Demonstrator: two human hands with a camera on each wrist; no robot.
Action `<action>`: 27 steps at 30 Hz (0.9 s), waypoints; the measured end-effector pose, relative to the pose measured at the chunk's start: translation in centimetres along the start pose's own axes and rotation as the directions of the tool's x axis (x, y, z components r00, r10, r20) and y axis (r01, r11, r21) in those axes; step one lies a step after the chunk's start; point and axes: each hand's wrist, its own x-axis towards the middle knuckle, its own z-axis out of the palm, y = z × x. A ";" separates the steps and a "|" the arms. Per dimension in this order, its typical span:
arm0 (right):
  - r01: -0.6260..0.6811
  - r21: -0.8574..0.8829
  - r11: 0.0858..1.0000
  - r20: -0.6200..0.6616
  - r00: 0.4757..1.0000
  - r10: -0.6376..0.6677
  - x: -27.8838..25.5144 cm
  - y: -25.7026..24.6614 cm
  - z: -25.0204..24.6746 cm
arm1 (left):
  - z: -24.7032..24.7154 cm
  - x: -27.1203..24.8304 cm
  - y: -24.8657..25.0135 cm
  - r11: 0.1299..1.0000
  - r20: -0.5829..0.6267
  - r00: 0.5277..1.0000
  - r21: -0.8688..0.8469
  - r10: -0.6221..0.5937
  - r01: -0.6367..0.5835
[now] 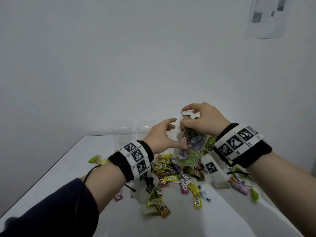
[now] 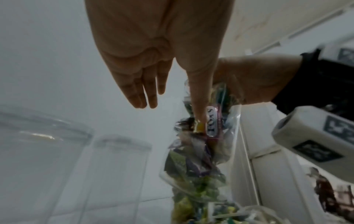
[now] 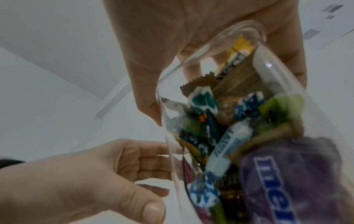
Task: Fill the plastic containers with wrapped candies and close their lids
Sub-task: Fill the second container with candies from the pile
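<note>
A clear plastic container (image 1: pixel 191 147) packed with wrapped candies is held tilted above the table. My left hand (image 1: pixel 177 134) grips its side, with the thumb on the near face and the fingers round the far face. My right hand (image 1: pixel 184 117) curls over its top end and pinches the pale lid (image 1: pixel 188 115) there. In the left wrist view my thumb presses the container (image 2: pixel 193 166). In the right wrist view the candies show through the container wall (image 3: pixel 249 136), with my right hand (image 3: pixel 174 97) above and my left hand (image 3: pixel 134 166) beside it.
Two empty clear containers (image 1: pixel 122 134) (image 1: pixel 147 129) stand at the table's back edge by the wall. Loose wrapped candies (image 1: pixel 171 173) lie scattered under my hands on the white table (image 1: pixel 68 168). The table's left edge runs diagonally.
</note>
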 end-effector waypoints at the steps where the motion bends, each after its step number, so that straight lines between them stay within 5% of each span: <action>1: -0.021 -0.006 1.000 -0.030 0.999 0.021 0.7 0.5 -0.1 | -0.3 1.0 -0.2 0.999 -0.012 1.000 0.047 0.004 -0.003; 6: -0.121 -0.049 0.991 -0.056 0.991 0.118 3.8 3.1 1.1 | -0.4 6.2 -1.6 0.922 -0.035 0.999 0.386 0.031 -0.016; 12: -0.147 -0.072 0.987 -0.048 0.988 0.144 6.3 5.6 4.3 | 1.6 10.1 -2.9 0.635 0.104 0.994 0.770 -0.036 -0.058; 18: -0.186 -0.130 0.974 -0.030 0.983 0.184 8.3 7.3 7.1 | 2.1 11.8 -4.2 0.541 0.021 1.000 0.841 -0.022 -0.006; 27: -0.250 -0.194 0.949 0.038 0.964 0.262 11.1 7.4 9.9 | 1.7 13.3 -4.7 0.564 -0.021 0.999 0.825 -0.025 0.032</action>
